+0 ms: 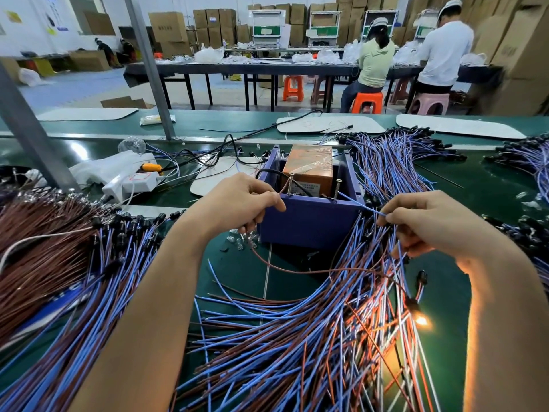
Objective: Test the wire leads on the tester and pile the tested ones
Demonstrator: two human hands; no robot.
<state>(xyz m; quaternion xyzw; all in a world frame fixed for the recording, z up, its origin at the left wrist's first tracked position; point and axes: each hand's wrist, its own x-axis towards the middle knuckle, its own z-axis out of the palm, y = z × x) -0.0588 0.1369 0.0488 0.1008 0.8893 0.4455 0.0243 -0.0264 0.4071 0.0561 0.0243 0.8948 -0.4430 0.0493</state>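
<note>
The tester is a purple open box [309, 221] with an orange block [309, 168] inside and two screw posts [336, 190] on its near wall. My left hand [246, 203] pinches the brown wire [285, 267] of a lead close to the left post. My right hand [427, 224] pinches the blue wire [361, 206] of the same lead, whose tip reaches the right post. That lead's small bulb [421, 320] glows at the lower right. A heap of blue and brown leads [297, 337] lies under my right arm. Another heap [74, 278] lies left.
More leads fan out behind the tester [395, 162] and at the right edge [528, 156]. A white power strip with an orange plug [133, 181] sits at the left, by a grey post [32, 135]. Two people sit at a far table [267, 66].
</note>
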